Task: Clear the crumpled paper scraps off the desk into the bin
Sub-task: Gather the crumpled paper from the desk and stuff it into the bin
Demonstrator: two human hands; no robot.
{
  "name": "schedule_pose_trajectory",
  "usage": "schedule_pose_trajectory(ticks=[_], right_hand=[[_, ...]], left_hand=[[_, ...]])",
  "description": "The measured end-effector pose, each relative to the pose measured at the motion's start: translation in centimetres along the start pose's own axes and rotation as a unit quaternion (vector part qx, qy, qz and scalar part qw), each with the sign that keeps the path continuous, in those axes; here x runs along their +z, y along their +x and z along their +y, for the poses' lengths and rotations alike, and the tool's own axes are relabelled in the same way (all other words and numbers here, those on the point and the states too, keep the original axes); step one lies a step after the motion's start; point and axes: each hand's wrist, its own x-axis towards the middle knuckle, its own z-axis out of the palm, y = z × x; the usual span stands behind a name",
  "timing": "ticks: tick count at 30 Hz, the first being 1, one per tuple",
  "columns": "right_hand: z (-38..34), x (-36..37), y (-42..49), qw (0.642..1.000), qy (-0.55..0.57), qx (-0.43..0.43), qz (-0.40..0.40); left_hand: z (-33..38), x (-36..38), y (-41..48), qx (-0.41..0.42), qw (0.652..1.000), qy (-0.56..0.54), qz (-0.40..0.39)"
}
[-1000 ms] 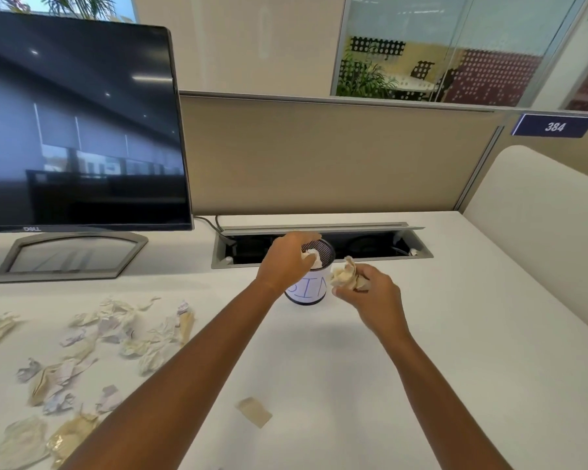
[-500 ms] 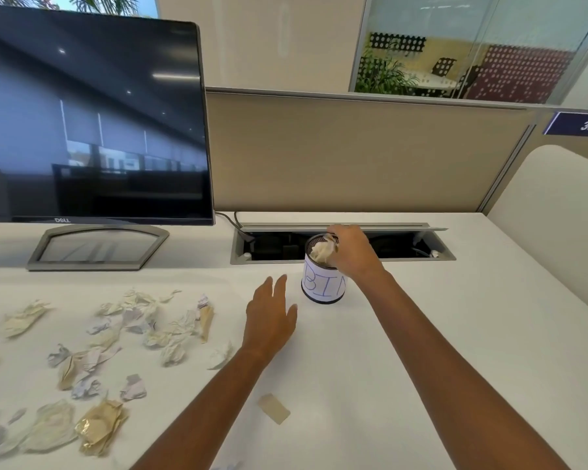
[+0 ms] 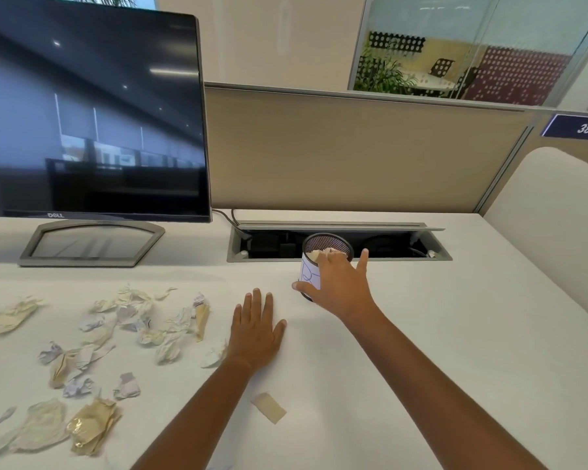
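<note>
A small mesh bin [image 3: 327, 237] with a white hand-lettered label stands at the back middle of the white desk [image 3: 421, 351]. Crumpled paper [image 3: 315, 255] lies inside it near the rim. My right hand [image 3: 338, 286] is spread over the bin's front, thumb out to the left, fingertips at the rim by the paper; it holds nothing I can see. My left hand [image 3: 257, 337] rests flat on the desk, fingers straight, left of the bin. Several crumpled scraps [image 3: 133, 320] are scattered over the left of the desk, one scrap [image 3: 213, 357] touching my left wrist.
A flat tan slip [image 3: 269, 408] lies between my forearms. A dark monitor [image 3: 89, 113] on a grey stand [image 3: 89, 244] occupies the back left. Right behind the bin is an open cable tray [image 3: 401, 245]. A beige partition [image 3: 353, 154] closes the back.
My left hand left the bin and came down flat on the desk. My right hand carried its scrap into the bin and now lies spread over the bin's front.
</note>
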Motion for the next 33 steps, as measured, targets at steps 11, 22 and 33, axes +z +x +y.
schedule_pose_trajectory(ticks=[11,22,33], right_hand=[[0.2,-1.8,2.6,0.995,-0.005,-0.002,-0.104],[0.1,-1.1,2.0,1.0,0.006,0.016,-0.017],[0.9,-0.7,-1.6,0.972,0.104,-0.031,0.206]], left_hand=[[-0.1,0.7,0.0,0.002,0.999,0.023,0.027],[-0.1,1.0,0.2,0.0,0.999,0.03,0.041],[-0.2,-0.1,-0.6,0.008,1.0,0.016,-0.006]])
